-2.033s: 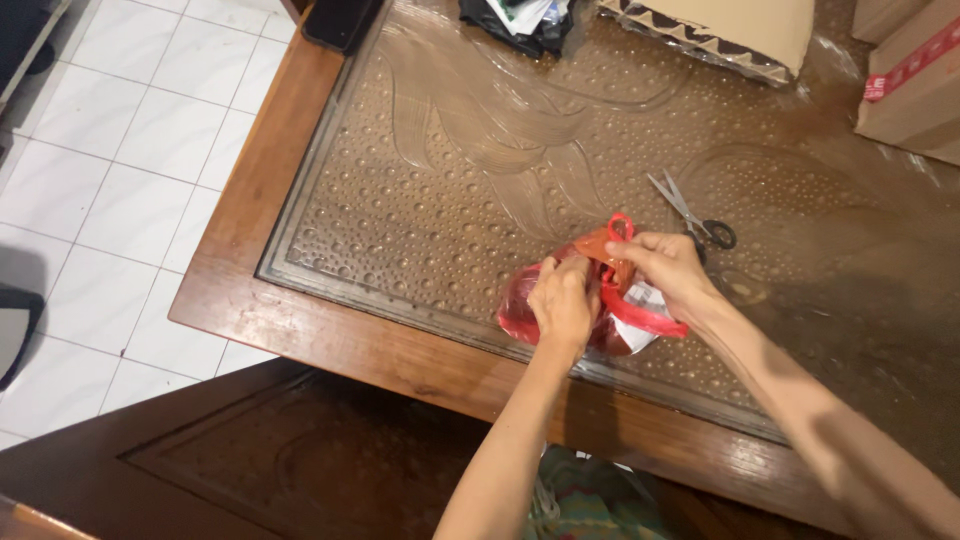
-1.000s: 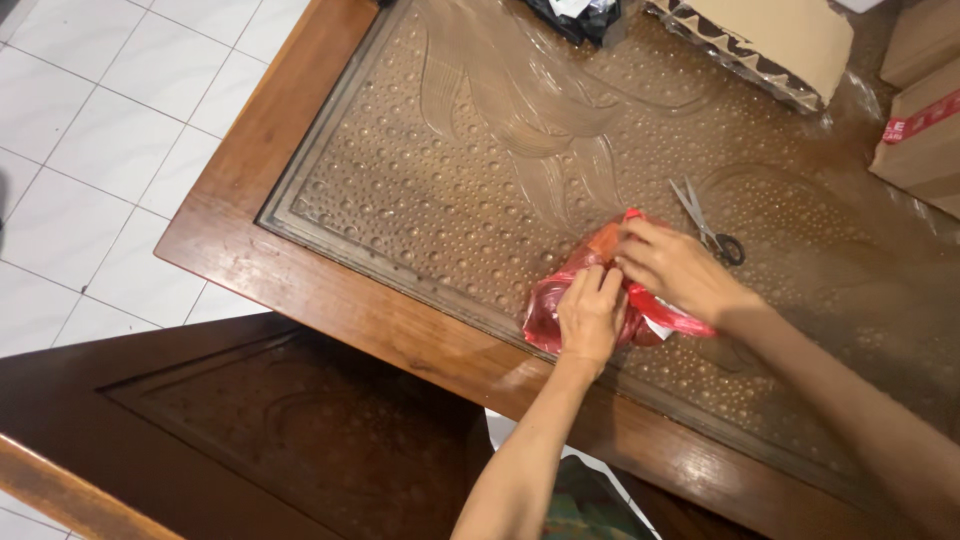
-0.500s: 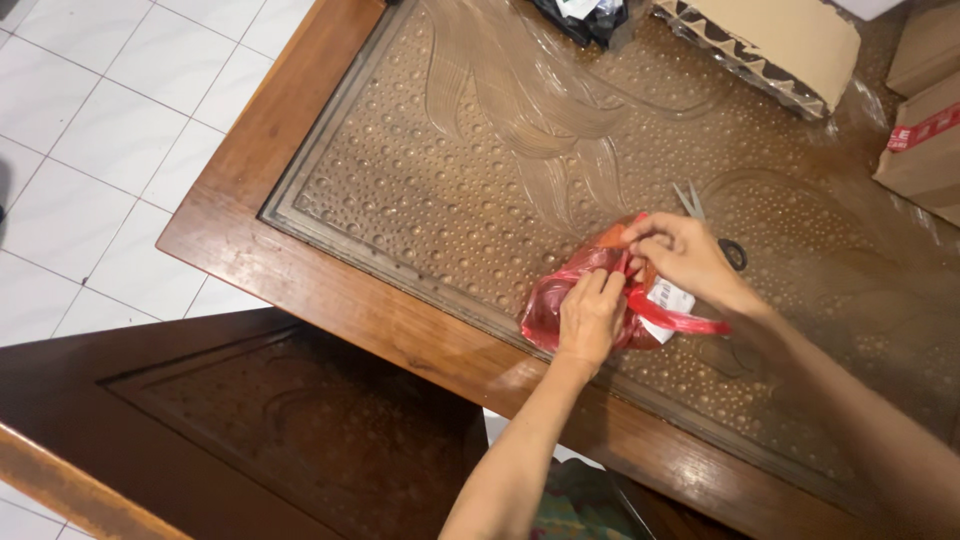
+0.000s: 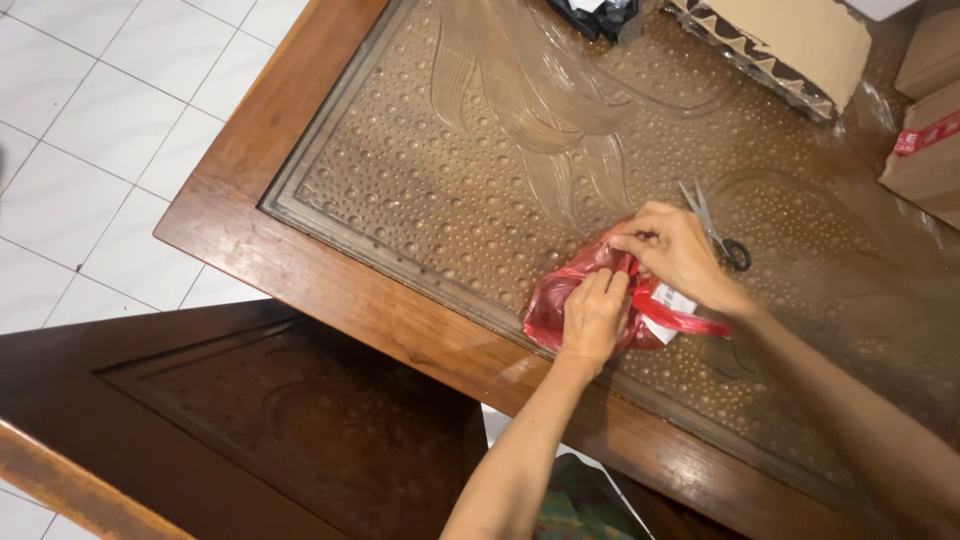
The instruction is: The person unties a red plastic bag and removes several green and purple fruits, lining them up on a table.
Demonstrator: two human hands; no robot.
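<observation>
— Red plastic, is that what the hands are on?
— Yes, a red plastic bag with a white label showing, lying on the table near its front edge. The left hand has its fingers curled tight, pinching the bag's gathered top. The right hand is closed too, fingertips pressed together on the same bunched plastic.
— And around them?
— Scissors lie just beyond the right hand, partly hidden by it. The tabletop is bubbled brown glass set in a wooden frame. Cardboard boxes sit at the far edge, a black bag beside them. White floor tiles show to the left.
</observation>
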